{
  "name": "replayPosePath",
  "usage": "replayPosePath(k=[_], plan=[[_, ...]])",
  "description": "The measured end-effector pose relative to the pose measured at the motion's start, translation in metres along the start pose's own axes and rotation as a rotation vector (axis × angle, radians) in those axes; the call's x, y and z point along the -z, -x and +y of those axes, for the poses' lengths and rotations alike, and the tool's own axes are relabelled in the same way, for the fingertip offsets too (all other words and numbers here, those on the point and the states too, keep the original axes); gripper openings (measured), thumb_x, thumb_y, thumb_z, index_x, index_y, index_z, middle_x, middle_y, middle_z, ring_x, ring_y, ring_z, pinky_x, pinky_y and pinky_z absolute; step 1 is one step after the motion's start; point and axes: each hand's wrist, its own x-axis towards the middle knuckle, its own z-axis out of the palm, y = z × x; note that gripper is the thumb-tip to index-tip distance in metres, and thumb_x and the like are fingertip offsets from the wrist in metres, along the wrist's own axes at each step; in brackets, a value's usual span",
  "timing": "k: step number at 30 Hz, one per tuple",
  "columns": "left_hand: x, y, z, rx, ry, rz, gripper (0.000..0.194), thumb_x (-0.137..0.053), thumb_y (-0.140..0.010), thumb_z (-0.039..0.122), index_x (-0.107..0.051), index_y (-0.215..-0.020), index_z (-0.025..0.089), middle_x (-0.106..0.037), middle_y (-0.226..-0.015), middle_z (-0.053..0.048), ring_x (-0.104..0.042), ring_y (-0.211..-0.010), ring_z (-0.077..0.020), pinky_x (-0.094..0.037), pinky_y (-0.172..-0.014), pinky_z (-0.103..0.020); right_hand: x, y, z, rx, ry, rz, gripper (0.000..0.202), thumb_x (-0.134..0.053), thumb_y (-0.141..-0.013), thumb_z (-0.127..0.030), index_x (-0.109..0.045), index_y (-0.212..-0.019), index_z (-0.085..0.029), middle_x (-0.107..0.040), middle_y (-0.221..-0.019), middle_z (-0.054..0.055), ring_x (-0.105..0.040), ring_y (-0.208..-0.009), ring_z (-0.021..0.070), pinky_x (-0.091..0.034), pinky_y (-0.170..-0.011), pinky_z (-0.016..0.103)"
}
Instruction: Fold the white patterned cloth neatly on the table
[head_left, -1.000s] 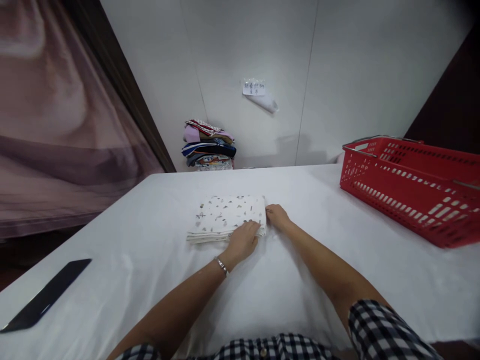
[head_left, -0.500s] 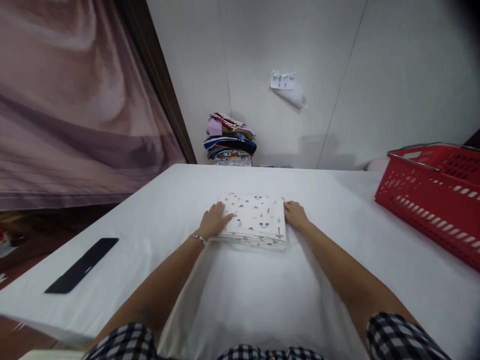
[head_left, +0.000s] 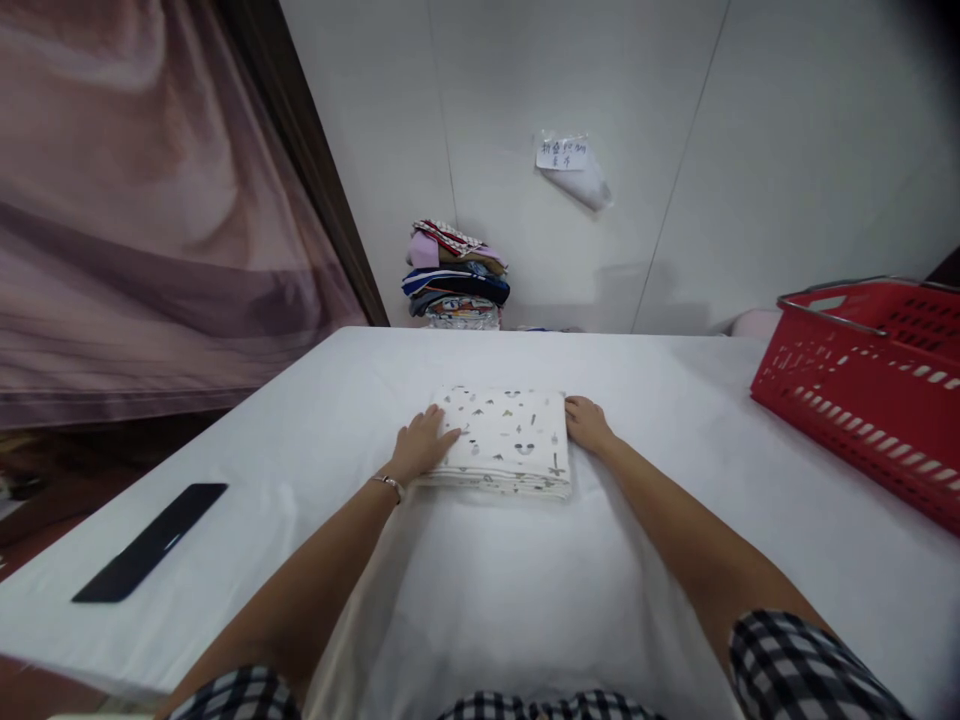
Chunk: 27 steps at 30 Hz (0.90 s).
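Note:
A folded white cloth (head_left: 506, 430) with small dark and grey prints lies in several layers near the middle of the white table. Against its left edge rests my left hand (head_left: 421, 443), fingers spread, the thumb lying on top of the cloth. At the opposite edge, the fingers of my right hand (head_left: 588, 424) are closed together on the cloth's right side.
A black flat object (head_left: 154, 540) lies on the white table (head_left: 300, 400) at the left. A red basket (head_left: 862, 400) stands at the right. Behind the table's far edge is a stack of folded clothes (head_left: 457, 275). A pink curtain (head_left: 150, 200) hangs at the left.
The view has shifted slightly. Both hands stay at the cloth's two sides, with no clear movement against it.

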Motion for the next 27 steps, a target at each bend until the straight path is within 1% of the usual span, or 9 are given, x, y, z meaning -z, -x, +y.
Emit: replayPosePath(k=[3,6,9,13,18,21,24,26,27], plan=[[0.007,-0.008,0.012,0.002,-0.11,0.046,0.068,-0.029,-0.085,0.062,-0.041,-0.136,0.019,-0.027,-0.15,-0.01,-0.013,-0.139,-0.0327,-0.015,-0.108,-0.057,-0.006,-0.003,0.001,0.024,-0.012,-0.031,0.043,-0.035,-0.091,-0.03,-0.049,-0.132,-0.029,-0.044,-0.139,0.006,-0.032,-0.129,0.0256,-0.028,-0.102,0.046],[0.005,-0.023,0.02,-0.094,-0.115,0.077,0.067,-0.027,-0.086,0.061,-0.038,-0.138,0.02,-0.024,-0.151,-0.009,-0.012,-0.14,-0.03,-0.011,-0.111,-0.054,-0.007,-0.005,-0.001,0.007,0.019,-0.089,0.046,-0.031,-0.092,-0.03,-0.042,-0.137,-0.029,-0.039,-0.143,0.006,-0.027,-0.132,0.027,-0.024,-0.104,0.053],[-0.003,-0.035,0.017,-0.088,-0.045,0.029,0.068,-0.026,-0.086,0.062,-0.033,-0.141,0.023,-0.021,-0.152,-0.006,-0.014,-0.14,-0.0286,-0.013,-0.111,-0.053,-0.005,-0.004,-0.003,-0.042,0.058,-0.138,0.05,-0.031,-0.092,-0.033,-0.035,-0.141,-0.027,-0.032,-0.148,0.006,-0.022,-0.135,0.0278,-0.02,-0.106,0.054],[-0.011,-0.039,0.006,-0.038,0.026,-0.004,0.069,-0.023,-0.086,0.064,-0.028,-0.142,0.024,-0.017,-0.153,-0.005,-0.014,-0.14,-0.0278,-0.017,-0.109,-0.054,-0.001,-0.002,-0.004,-0.111,0.087,-0.165,0.053,-0.028,-0.092,-0.04,-0.029,-0.143,-0.027,-0.025,-0.151,0.007,-0.02,-0.137,0.0286,-0.016,-0.106,0.054],[-0.012,-0.038,0.004,-0.046,0.026,0.008,0.07,-0.024,-0.086,0.064,-0.029,-0.142,0.023,-0.018,-0.153,-0.006,-0.016,-0.14,-0.0274,-0.024,-0.108,-0.048,0.003,-0.002,-0.006,-0.122,0.06,-0.173,0.053,-0.028,-0.092,-0.04,-0.03,-0.143,-0.027,-0.025,-0.151,0.006,-0.019,-0.137,0.0283,-0.015,-0.107,0.054],[-0.015,-0.039,0.004,-0.057,0.031,0.025,0.07,-0.024,-0.086,0.065,-0.029,-0.142,0.022,-0.019,-0.153,-0.006,-0.016,-0.14,-0.0267,-0.027,-0.107,-0.043,0.009,-0.001,-0.001,-0.144,-0.009,-0.181,0.051,-0.032,-0.091,-0.041,-0.036,-0.14,-0.028,-0.03,-0.149,0.006,-0.023,-0.136,0.0273,-0.017,-0.107,0.053],[-0.017,-0.041,0.005,-0.056,0.031,0.037,0.07,-0.026,-0.086,0.064,-0.031,-0.141,0.021,-0.02,-0.153,-0.006,-0.016,-0.139,-0.0269,-0.027,-0.108,-0.042,0.021,0.001,0.002,-0.273,-0.078,-0.141,0.049,-0.031,-0.091,-0.04,-0.044,-0.135,-0.021,-0.036,-0.146,0.009,-0.028,-0.135,0.024,-0.022,-0.107,0.045],[-0.017,-0.041,0.005,-0.055,0.028,0.04,0.07,-0.026,-0.086,0.063,-0.031,-0.141,0.02,-0.02,-0.153,-0.005,-0.017,-0.139,-0.0272,-0.027,-0.108,-0.042,0.032,0.002,-0.003,-0.318,-0.107,-0.043,0.05,-0.027,-0.093,-0.039,-0.044,-0.136,-0.017,-0.035,-0.147,0.01,-0.026,-0.136,0.0221,-0.023,-0.108,0.04],[-0.017,-0.041,0.006,-0.055,0.027,0.041,0.069,-0.026,-0.086,0.063,-0.031,-0.141,0.021,-0.02,-0.153,-0.005,-0.017,-0.139,-0.0273,-0.027,-0.108,-0.043,0.037,0.002,-0.009,-0.299,-0.117,0.012,0.051,-0.025,-0.094,-0.04,-0.042,-0.137,-0.017,-0.033,-0.148,0.009,-0.024,-0.137,0.0216,-0.022,-0.108,0.039]])
